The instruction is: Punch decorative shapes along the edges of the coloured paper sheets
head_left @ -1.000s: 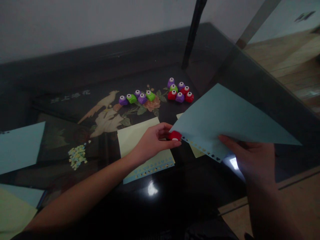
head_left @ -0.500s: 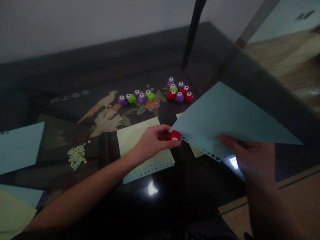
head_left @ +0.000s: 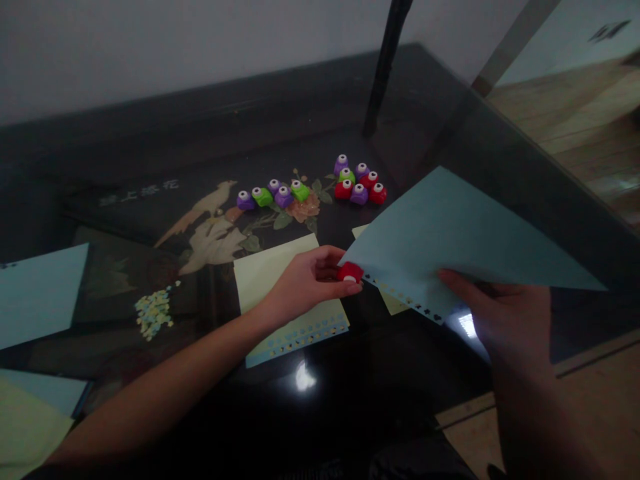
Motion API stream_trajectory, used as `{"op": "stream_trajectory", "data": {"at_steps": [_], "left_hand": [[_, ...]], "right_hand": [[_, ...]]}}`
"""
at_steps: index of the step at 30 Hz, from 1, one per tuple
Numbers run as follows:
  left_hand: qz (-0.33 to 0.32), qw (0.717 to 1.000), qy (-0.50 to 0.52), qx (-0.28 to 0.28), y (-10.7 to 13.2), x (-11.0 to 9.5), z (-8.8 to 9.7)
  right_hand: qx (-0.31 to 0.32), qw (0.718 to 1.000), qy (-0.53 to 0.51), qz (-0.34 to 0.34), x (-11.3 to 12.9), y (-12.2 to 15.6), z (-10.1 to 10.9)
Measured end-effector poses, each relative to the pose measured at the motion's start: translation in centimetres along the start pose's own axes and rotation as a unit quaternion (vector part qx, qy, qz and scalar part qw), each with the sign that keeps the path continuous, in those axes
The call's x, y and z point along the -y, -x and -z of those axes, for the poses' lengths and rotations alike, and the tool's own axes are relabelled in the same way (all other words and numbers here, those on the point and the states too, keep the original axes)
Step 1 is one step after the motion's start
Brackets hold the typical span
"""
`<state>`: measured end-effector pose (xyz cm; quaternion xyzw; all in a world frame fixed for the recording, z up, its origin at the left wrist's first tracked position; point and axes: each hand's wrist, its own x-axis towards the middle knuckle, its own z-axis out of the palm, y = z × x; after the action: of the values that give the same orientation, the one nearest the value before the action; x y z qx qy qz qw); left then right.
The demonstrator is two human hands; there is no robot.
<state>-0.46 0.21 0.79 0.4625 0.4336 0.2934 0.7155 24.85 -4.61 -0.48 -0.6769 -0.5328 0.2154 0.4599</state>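
Observation:
My left hand (head_left: 310,283) pinches a small red craft punch (head_left: 349,272), its white button facing down toward the thumb. The punch sits at the left corner of a blue paper sheet (head_left: 450,227). Along that sheet's lower edge runs a row of small punched shapes. My right hand (head_left: 500,313) grips the sheet from its near side, thumb on top and the other fingers hidden beneath. Under my left wrist lies a pale yellow sheet (head_left: 275,267) with punched rows, over a blue one. Another yellow sheet (head_left: 395,300) shows partly below the held paper.
Several purple, green and red craft punches (head_left: 359,193) stand in two groups farther back. A pile of tiny paper cutouts (head_left: 154,312) lies at left, beside more blue sheets (head_left: 43,293). A dark post (head_left: 385,67) rises behind the glossy black table (head_left: 310,440).
Almost nothing differs. The blue sheet's far corner has dipped very slightly, while both hands and the red craft punch keep their places.

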Motion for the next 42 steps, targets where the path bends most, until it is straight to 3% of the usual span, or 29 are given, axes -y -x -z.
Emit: {"op": "stream_trajectory", "data": {"at_steps": [26,42], "left_hand": [[0.038,0.997,0.043,0.053,0.15,-0.18,0.4],[0.057,0.996,0.002,0.071,0.1,-0.18,0.4]], "right_hand": [[0.004,1.0,-0.007,-0.009,-0.08,-0.01,0.12],[0.005,0.999,-0.012,-0.032,0.58,-0.08,-0.11]]}}
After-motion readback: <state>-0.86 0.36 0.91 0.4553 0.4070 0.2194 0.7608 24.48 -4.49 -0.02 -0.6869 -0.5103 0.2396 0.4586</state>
